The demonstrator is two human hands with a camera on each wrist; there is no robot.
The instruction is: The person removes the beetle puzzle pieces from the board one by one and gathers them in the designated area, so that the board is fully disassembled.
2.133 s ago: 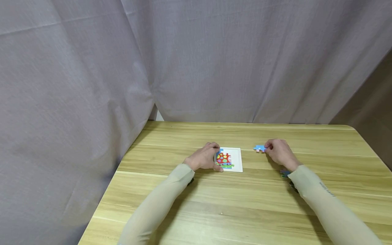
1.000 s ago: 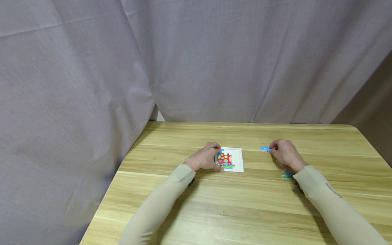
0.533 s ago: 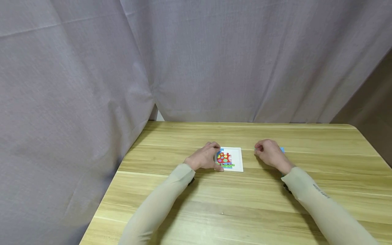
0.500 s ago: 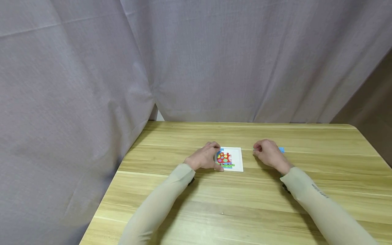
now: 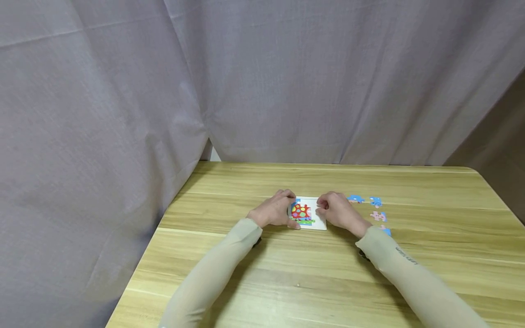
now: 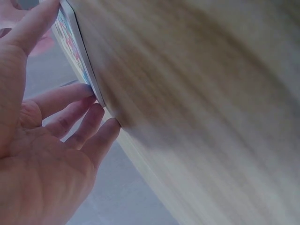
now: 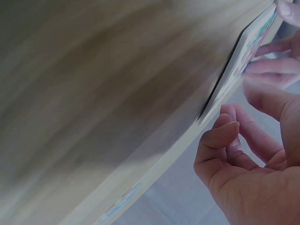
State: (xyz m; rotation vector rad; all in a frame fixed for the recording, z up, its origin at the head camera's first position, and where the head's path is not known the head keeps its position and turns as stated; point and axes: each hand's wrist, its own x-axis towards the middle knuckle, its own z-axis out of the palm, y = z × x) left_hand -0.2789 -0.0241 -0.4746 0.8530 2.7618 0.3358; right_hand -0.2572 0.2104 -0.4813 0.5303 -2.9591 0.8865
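In the head view a white puzzle tray (image 5: pixel 318 222) lies on the table, with a red spotted bug picture (image 5: pixel 301 212) partly assembled on its left side. My left hand (image 5: pixel 272 210) grips the tray's left end, thumb at the near edge and fingers at the far edge. In the left wrist view those fingers (image 6: pixel 84 96) touch the tray's side (image 6: pixel 86 58). My right hand (image 5: pixel 338 212) is bent at the tray's right edge, fingertips over its white part. The right wrist view shows its fingers (image 7: pixel 218 140) curled; whether they pinch a puzzle piece cannot be seen.
To the right lie loose puzzle pieces: a blue one (image 5: pixel 356 199), another blue one (image 5: pixel 375 201), a pink and blue one (image 5: pixel 377 216), and one partly behind the right sleeve (image 5: pixel 385 230). A grey curtain (image 5: pixel 279 91) hangs behind the wooden table (image 5: pixel 262 287).
My right hand has moved left from the loose pieces to the tray, uncovering them. Earlier it shifted a blue piece slightly right. The left hand and tray stay in place.
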